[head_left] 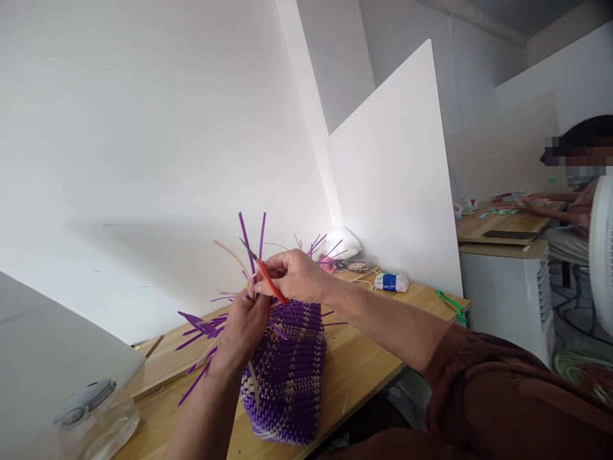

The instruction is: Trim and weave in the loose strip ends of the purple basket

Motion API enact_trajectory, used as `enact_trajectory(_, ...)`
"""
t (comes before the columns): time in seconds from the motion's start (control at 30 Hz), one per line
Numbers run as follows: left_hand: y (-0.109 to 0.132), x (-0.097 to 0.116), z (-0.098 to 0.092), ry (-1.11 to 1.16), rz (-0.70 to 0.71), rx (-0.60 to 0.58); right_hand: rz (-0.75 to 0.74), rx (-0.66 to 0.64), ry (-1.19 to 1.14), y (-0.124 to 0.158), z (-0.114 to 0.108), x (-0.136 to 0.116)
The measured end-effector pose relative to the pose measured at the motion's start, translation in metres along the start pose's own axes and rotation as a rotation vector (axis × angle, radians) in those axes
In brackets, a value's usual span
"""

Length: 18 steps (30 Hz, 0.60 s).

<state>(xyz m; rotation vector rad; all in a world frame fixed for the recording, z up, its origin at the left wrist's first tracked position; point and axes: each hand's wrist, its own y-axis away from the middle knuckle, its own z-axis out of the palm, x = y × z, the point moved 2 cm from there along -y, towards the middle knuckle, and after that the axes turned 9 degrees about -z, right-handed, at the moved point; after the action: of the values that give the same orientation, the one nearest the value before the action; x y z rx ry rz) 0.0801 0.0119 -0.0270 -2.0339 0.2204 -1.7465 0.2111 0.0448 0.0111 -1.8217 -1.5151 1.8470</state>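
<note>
A purple and cream woven basket [287, 377] stands at the near edge of the wooden table, with loose purple and cream strips sticking out around its top. My left hand [244, 322] is closed at its upper edge, pinching a cream strip [250, 286]. Just above it, my right hand [297, 278] is closed around scissors [269, 281] with orange-red handles. Their dark blades point up and to the left, beside upright purple strips [262, 233]. The fingertips of both hands nearly meet, and whether they touch is hard to make out.
A clear lidded container [98, 418] stands at the lower left. Toward the back right lie a yarn ball with a blue label [391, 282], a white bag [342, 244] and a green tape [451, 305]. Beyond a white partition [393, 172], another person sits near a white fan [602, 255].
</note>
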Motion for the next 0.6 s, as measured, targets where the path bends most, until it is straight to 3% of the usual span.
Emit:
enact_trajectory(0.1,0.002,0.008,0.004,-0.043,0.051,-0.024,-0.045,0.008,0.077,0.003,0.003,0.001)
enact_trajectory(0.23,0.006,0.01,0.008,-0.031,0.053,-0.018,-0.063,0.115,0.066,0.003,0.005,0.003)
enact_trajectory(0.43,0.009,0.001,0.005,0.012,0.058,0.015,0.07,0.205,-0.08,0.001,0.0,0.009)
enact_trajectory(0.6,0.011,-0.003,0.004,0.019,0.051,-0.006,0.083,0.326,-0.182,0.003,-0.003,0.011)
